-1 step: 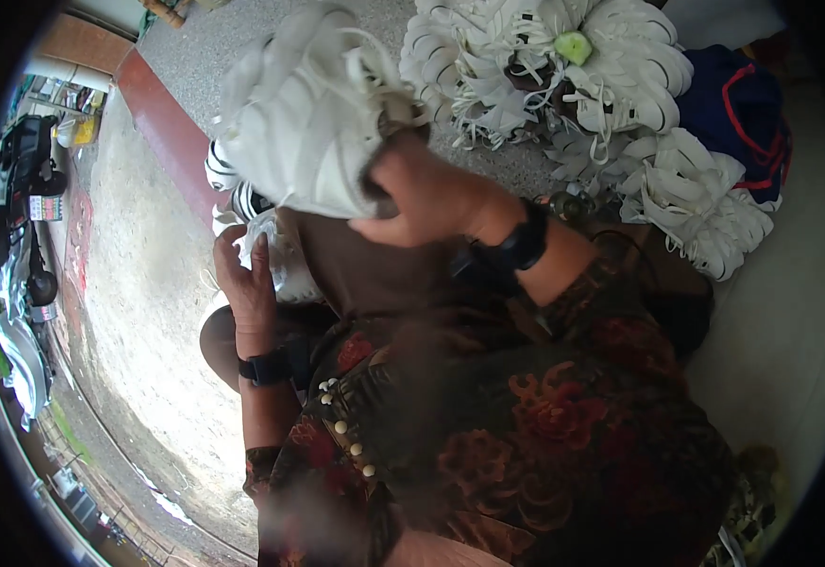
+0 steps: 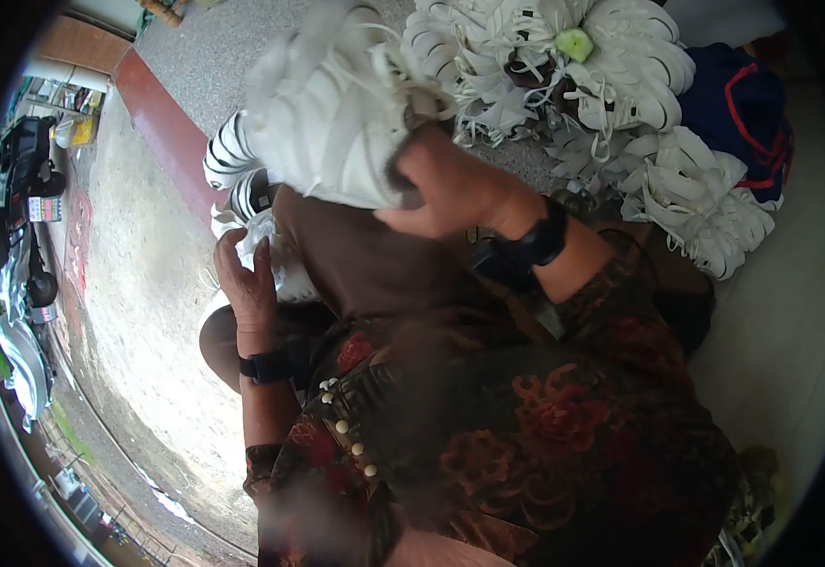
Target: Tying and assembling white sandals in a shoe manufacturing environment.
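Observation:
My right hand point(image 2: 459, 184) is closed on the near edge of a bundle of white shoe uppers point(image 2: 332, 123), nested together with laces hanging loose. The bundle is raised above my brown-clad knee, and its far side is smeared by motion. Lower and to the left, my left hand point(image 2: 247, 283) has its thumb and forefinger apart. Beside its fingertips lies a crumpled clear plastic piece point(image 2: 263, 231) over white material. Just beyond that hand, more white uppers with black trim point(image 2: 228, 156) show partly behind the raised bundle.
Large heaps of white uppers point(image 2: 634, 66) lie on the grey speckled floor at the far right, with a pale green piece point(image 2: 575, 44) on top. Another bundle point(image 2: 691, 203) sits nearer, beside a navy cloth with red trim point(image 2: 738, 118). Parked motorbikes point(image 2: 20, 208) stand far left.
My right hand and the bundle of uppers have shifted to the right, uncovering more of the black-trimmed uppers behind. My left hand has barely moved.

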The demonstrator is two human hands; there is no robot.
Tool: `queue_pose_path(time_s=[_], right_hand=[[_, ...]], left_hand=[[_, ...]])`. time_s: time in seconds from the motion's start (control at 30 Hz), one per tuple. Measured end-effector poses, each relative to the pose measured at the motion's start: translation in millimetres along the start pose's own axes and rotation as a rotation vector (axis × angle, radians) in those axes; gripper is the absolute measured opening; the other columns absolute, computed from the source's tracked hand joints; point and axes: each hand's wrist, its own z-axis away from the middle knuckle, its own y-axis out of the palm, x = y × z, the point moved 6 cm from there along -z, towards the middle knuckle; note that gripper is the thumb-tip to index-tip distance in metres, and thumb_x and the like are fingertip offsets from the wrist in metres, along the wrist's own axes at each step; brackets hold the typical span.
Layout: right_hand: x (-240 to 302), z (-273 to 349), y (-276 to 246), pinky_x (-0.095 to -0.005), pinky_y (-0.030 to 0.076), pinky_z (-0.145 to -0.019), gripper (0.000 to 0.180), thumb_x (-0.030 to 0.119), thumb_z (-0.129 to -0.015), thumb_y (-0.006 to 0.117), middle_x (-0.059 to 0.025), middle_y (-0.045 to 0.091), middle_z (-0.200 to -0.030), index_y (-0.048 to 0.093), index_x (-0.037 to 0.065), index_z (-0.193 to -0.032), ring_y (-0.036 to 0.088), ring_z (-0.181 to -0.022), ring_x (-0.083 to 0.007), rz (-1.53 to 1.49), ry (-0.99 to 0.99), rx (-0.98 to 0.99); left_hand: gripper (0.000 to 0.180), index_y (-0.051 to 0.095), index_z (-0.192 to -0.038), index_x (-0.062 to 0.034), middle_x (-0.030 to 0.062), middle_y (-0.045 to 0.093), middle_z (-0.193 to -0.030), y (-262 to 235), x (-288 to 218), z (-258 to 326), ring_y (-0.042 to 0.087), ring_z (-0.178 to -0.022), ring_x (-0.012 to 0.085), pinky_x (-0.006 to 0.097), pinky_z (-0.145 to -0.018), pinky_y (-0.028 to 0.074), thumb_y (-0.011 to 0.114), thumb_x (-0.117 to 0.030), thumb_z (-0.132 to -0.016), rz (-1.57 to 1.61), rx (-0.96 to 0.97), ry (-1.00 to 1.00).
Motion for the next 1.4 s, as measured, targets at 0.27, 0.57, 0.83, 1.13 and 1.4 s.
queue_pose_path(time_s=[0.27,0.57,0.83,1.13,1.4], right_hand=[[-142,127,45,-0.0436,0.048,-0.068,0.024,0.019,-0.064,0.066,-0.0203,0.061,-0.076,0.062,-0.001,-0.076,0.06,-0.075,-0.0394,0.189,0.415,0.1],[-222,193,150,-0.044,0.051,-0.07,0.019,0.007,-0.066,0.06,-0.0197,0.064,-0.081,0.067,0.003,-0.082,0.063,-0.08,-0.037,0.329,0.592,0.504],[-247,145,159,-0.0403,0.05,-0.079,0.019,0.007,-0.068,0.057,-0.0182,0.065,-0.09,0.067,0.003,-0.083,0.062,-0.089,-0.0354,0.438,0.257,0.391],[-329,130,184,-0.0416,0.051,-0.079,0.02,0.007,-0.071,0.059,-0.018,0.065,-0.094,0.068,0.005,-0.09,0.064,-0.09,-0.0333,0.415,0.37,0.741],[-388,228,186,-0.0416,0.048,-0.086,0.029,0.008,-0.069,0.063,-0.0213,0.061,-0.107,0.067,0.004,-0.097,0.058,-0.102,-0.0353,0.262,0.989,0.689]], left_hand=[[0.036,0.054,-0.105,-0.0076,0.0142,0.055,-0.107,49,31,16,0.05,-0.1,0.0356,0.044,-0.089,0.039,0.067,-0.021,-0.075,-0.337,0.11,-0.038],[0.031,0.055,-0.099,-0.0083,0.013,0.056,-0.103,58,32,9,0.05,-0.1,0.0342,0.042,-0.088,0.04,0.067,-0.023,-0.074,-0.434,0.177,-0.059],[0.03,0.055,-0.097,-0.0085,0.013,0.056,-0.103,57,34,9,0.052,-0.099,0.0335,0.042,-0.087,0.041,0.068,-0.02,-0.073,-0.461,0.13,-0.077],[0.029,0.054,-0.097,-0.0084,0.0128,0.055,-0.103,59,32,5,0.052,-0.097,0.0335,0.043,-0.086,0.041,0.066,-0.016,-0.072,-0.442,0.16,-0.027],[0.028,0.055,-0.097,-0.0085,0.0116,0.056,-0.101,61,28,-1,0.052,-0.096,0.0328,0.042,-0.084,0.042,0.066,-0.016,-0.073,-0.433,0.137,-0.034]])
